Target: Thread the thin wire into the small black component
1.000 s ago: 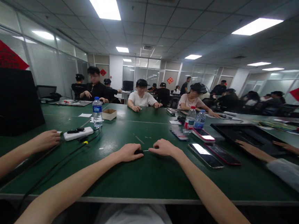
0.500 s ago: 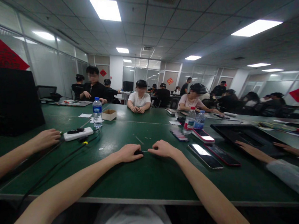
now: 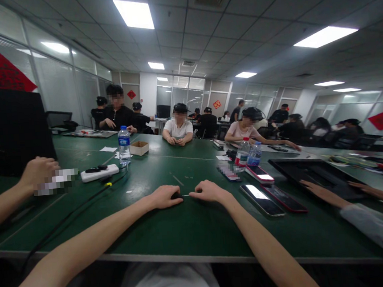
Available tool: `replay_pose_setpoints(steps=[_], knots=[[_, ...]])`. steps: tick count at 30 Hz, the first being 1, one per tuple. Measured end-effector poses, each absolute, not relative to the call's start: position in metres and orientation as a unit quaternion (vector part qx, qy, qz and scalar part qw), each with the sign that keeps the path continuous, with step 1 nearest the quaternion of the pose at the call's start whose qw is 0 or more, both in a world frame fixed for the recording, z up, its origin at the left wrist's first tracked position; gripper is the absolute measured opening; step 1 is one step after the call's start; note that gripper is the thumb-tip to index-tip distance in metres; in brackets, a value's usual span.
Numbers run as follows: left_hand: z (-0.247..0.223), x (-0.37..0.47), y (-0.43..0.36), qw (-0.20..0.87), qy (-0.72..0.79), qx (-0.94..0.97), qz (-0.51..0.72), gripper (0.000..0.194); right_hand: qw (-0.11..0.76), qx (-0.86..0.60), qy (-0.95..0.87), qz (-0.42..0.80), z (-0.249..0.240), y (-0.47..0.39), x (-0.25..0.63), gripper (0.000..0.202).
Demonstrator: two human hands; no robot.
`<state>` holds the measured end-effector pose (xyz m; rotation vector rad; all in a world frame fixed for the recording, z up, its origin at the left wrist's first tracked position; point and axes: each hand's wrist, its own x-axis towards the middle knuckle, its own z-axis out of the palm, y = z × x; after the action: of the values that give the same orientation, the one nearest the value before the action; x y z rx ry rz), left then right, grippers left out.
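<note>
My left hand (image 3: pixel 165 196) rests on the green table (image 3: pixel 159 235), its fingers curled and the thumb pointing right. Facing it, my right hand (image 3: pixel 211 191) is also curled, the fingers bent against the thumb. A thin pale strip (image 3: pixel 186 195) spans the short gap between the two hands, pinched at its ends. It is too small to name. To the right of my right hand lie a phone with a bright screen (image 3: pixel 261 200) and a dark red-edged phone (image 3: pixel 286 197).
A white power strip (image 3: pixel 99 173) with a black cable, a water bottle (image 3: pixel 123 146) and an open cardboard box (image 3: pixel 139 148) stand left of centre. Two more bottles are at right. A neighbour's hand (image 3: pixel 41 172) is at left; another person's hands touch a black tray (image 3: pixel 280 166).
My hands stay nearly still. The neighbour's hand at left has drawn back leftward, and a blurred pale thing now shows beside it. The seated person at right reaches farther right.
</note>
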<state>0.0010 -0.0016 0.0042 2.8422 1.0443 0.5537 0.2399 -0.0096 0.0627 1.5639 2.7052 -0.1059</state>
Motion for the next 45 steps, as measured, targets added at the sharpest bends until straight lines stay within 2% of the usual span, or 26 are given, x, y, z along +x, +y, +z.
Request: replay_pose_setpoints(steps=[39, 45], knots=[[0.0083, 0.0004, -0.0051, 0.037, 0.338, 0.925, 0.171, 0.032, 0.0, 0.478, 0.876, -0.055, 0.0553, -0.0061, 0.2397, 0.065], [0.0063, 0.0008, -0.0039, 0.021, 0.328, 0.928, 0.176, 0.031, -0.003, 0.477, 0.878, -0.03, 0.0524, -0.005, 0.2396, 0.063]])
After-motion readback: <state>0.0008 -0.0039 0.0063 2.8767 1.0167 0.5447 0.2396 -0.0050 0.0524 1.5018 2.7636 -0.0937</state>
